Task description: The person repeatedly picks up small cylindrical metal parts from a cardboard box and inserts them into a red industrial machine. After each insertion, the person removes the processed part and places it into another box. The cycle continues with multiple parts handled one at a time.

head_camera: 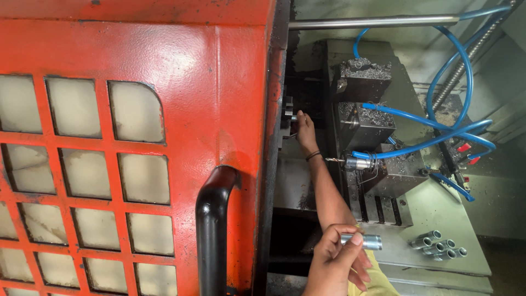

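Fingers of your left hand point(335, 257) pinch a short silver metal sleeve point(362, 240) near its left end, thumb on top, the piece lying level so its free end sticks out to the right and stays clear of your palm. That grip looks like a ready hold: part kept low, near your body, outside the machine.

Your right hand point(304, 129) reaches deep past the edge of the red sliding door point(137, 137) to the chuck point(287, 116). Its fingers close around something small at the chuck face; a bit of bright metal shows by the thumb, but whether they grip it tight or only touch it you cannot tell from here. A dark band sits on that wrist.

Just right of your forearm, a drill bit point(334, 160) points left from its holder on the tool block point(366, 129), close to the arm but not touching. Blue air hoses point(455, 77) loop above the block, which is crusted with dark chips.

On the grey tray point(438, 219) to the lower right, a cluster of like silver sleeves point(438, 245) lies together, near your left hand, probably parked within easy reach. The door's black handle point(213, 230) stands untouched.
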